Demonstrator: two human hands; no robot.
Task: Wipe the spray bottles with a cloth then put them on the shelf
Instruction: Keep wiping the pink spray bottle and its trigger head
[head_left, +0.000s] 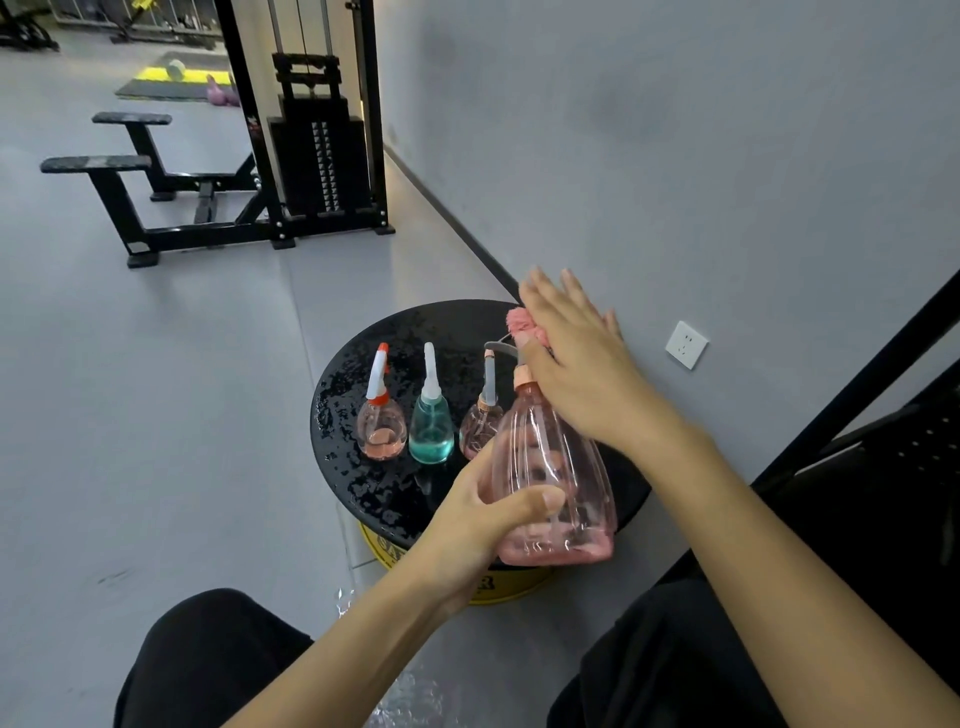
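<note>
Left hand grips a pink spray bottle over the desk; right hand, fingers straight, presses cloth at its 12 o'clock.

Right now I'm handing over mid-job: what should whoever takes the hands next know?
Left hand grips the big pink bottle at the near edge of the table.
Right hand, fingers straight, presses the cloth on that bottle's top.
On the table stand the orange-capped bottle, teal bottle and small pink bottle.
Done: one wipe under way; nothing shelved in view.
Left: finish it, wipe the other three, shelve all four.
</note>
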